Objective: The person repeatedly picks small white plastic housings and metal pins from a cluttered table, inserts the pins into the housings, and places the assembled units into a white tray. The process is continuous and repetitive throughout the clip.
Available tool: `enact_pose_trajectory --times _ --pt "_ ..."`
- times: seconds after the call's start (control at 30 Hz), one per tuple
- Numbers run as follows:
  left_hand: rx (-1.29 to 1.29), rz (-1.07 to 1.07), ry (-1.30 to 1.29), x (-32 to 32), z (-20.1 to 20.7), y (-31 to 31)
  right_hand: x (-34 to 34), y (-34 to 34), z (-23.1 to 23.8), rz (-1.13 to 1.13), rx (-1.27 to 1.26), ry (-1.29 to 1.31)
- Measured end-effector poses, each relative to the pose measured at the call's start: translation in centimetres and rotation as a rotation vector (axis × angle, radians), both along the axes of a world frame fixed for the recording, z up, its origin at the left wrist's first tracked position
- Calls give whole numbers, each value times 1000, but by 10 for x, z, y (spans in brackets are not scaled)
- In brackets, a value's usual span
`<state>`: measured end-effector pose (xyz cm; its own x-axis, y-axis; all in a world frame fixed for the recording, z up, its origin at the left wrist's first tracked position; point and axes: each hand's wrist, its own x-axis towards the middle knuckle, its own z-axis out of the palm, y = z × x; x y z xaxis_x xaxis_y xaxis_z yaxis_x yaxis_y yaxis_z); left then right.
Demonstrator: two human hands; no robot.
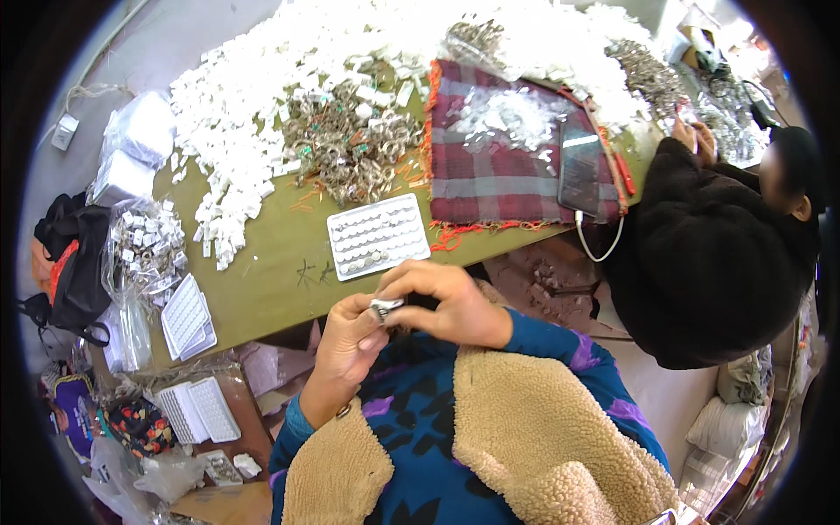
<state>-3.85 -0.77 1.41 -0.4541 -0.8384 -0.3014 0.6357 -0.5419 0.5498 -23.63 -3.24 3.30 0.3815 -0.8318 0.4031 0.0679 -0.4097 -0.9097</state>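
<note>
Both hands meet at centre frame, below the counter edge. Left hand and right hand have fingers clamped together on a small metal ring; it is probably light, stiff and slippery, best pinched at its rim. A white slotted tray lies at 12 o'clock from it.

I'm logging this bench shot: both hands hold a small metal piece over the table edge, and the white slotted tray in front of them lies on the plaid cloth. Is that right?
Not quite. The head view shows the tray lying on the bare green table, left of the plaid cloth. The rest holds: the left hand and right hand hold a small metal piece.
</note>
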Motion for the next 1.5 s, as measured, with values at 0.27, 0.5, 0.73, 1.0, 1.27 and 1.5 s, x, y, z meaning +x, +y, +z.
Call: enact_pose_trajectory --times 0.27,0.5,0.73,1.0,1.27,1.5 --pt "-46 -16 -191 -21 3 -10 -15 3 2 -185 -28 188" --pt "124 33 101 -15 1 -10 -2 -5 -6 -218 -502 205" --pt "140 42 19 -4 -7 7 15 -5 -13 -185 -763 276" --pt "159 -52 306 17 -10 13 6 6 -13 -92 -561 282" --pt "21 -86 212 6 -10 2 -104 -80 -17 -952 -335 573" --pt "33 -90 117 -1 -13 -9 -130 -125 -35 -820 -373 848"
